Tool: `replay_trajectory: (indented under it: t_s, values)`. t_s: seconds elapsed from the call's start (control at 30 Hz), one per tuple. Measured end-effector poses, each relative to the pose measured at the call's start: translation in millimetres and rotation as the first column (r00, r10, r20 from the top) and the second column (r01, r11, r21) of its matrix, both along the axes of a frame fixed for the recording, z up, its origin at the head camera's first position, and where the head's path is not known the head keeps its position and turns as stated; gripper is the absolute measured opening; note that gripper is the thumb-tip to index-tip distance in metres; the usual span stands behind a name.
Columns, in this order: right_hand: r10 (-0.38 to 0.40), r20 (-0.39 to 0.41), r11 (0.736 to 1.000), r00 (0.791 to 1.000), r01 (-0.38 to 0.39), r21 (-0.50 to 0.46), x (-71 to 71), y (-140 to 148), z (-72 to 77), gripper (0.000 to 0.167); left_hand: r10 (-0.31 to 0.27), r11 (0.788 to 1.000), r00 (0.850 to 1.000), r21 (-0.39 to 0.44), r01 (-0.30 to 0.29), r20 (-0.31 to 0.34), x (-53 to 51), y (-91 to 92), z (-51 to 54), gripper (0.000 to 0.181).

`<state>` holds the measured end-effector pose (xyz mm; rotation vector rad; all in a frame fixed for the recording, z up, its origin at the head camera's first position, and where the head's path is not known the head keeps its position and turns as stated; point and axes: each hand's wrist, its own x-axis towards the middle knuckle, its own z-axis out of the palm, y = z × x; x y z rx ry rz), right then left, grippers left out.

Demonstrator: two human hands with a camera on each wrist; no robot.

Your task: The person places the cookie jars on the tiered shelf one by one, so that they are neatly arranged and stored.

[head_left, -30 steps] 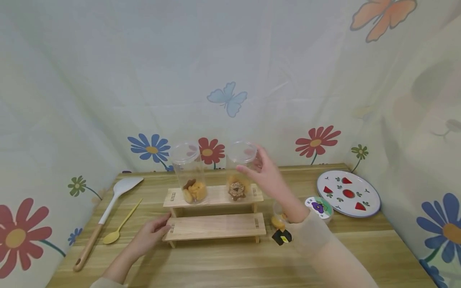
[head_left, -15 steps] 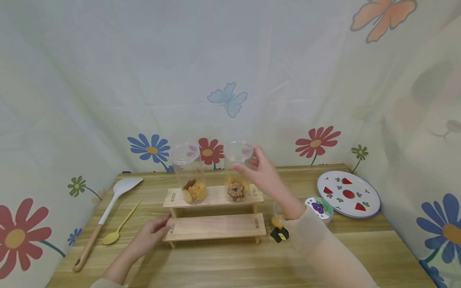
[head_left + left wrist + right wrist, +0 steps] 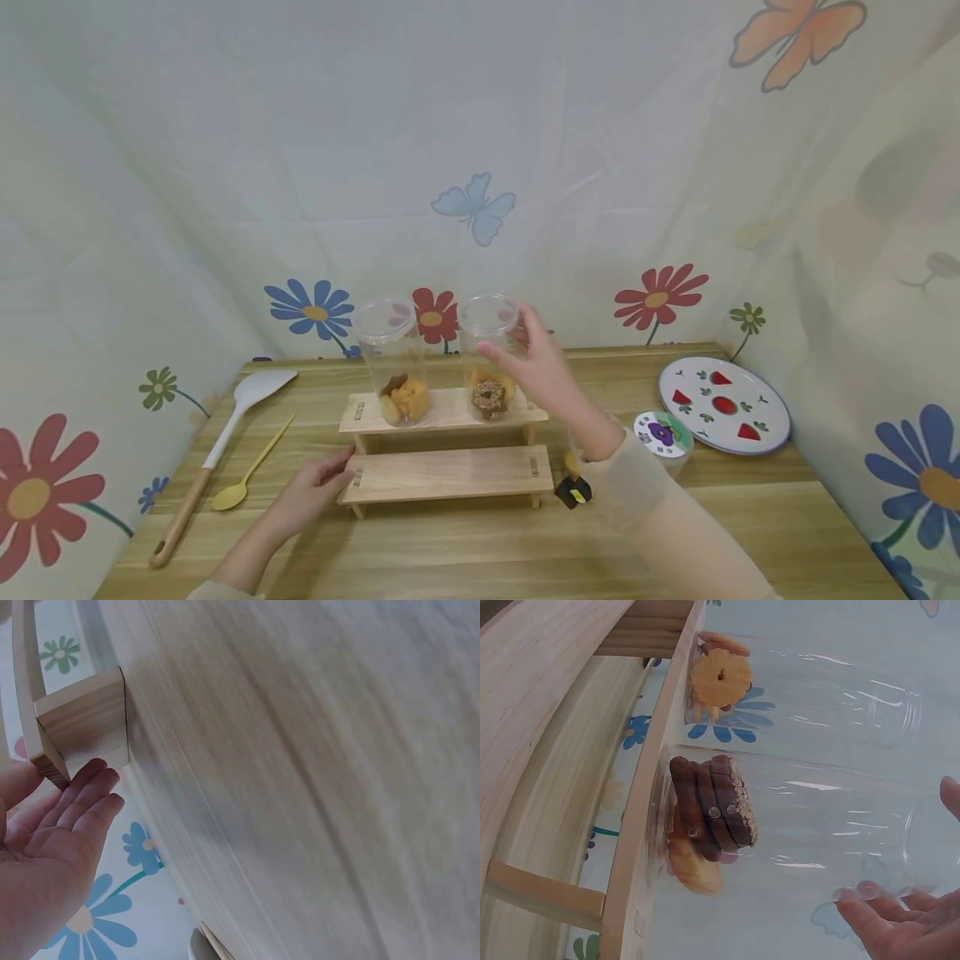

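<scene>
My right hand (image 3: pixel 546 367) holds the upper part of a clear jar (image 3: pixel 487 350), which stands with cookies inside on the upper tier of a wooden rack (image 3: pixel 450 471). The right wrist view shows the fingertips of that hand (image 3: pixel 907 926) against the jar wall (image 3: pixel 817 825), dark cookies (image 3: pixel 716 802) at its base. To its left a second clear jar (image 3: pixel 390 350) with cookies stands on the same tier. My left hand (image 3: pixel 315 483) grips the lower tier's left end; in the left wrist view its thumb and fingers lie around the wooden corner (image 3: pixel 49 761).
A white spatula (image 3: pixel 243 400) and yellow spoon (image 3: pixel 231 497) lie at the left. On the right are a plate with fruit patterns (image 3: pixel 738 387) and a tub with a flower lid (image 3: pixel 663 435). A small black item (image 3: pixel 573 493) and a partly hidden clear container are beside the rack.
The right jar has moved slightly left along the upper tier with my right hand. The small black item has shifted a little left too. My left hand has stayed in place.
</scene>
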<state>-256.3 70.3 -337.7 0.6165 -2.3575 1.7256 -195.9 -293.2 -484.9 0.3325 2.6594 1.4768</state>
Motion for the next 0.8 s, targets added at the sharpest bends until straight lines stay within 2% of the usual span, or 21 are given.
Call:
replay_trajectory:
  t_s: [0.37,0.57,0.67,0.8]
  values:
    - [-0.008,0.000,1.000,1.000,0.008,0.003,1.9,8.4,0.0,0.090,-0.011,1.000,1.000,-0.008,0.011,-0.004,-0.8,-1.8,1.4,0.050]
    - [0.018,-0.002,0.999,1.000,-0.018,-0.030,3.6,26.2,-1.7,0.079,-0.022,0.999,0.998,-0.038,0.020,-0.051,-2.1,-2.4,3.0,0.048]
    - [0.033,0.011,0.999,0.999,-0.032,-0.044,6.7,36.9,-7.2,0.072,-0.014,1.000,1.000,-0.012,0.013,-0.028,-1.4,-1.9,3.6,0.049]
    - [0.041,0.036,0.998,0.998,-0.040,-0.048,12.2,51.8,-16.8,0.066,-0.010,1.000,1.000,-0.017,0.009,-0.014,-1.5,-1.6,2.0,0.049]
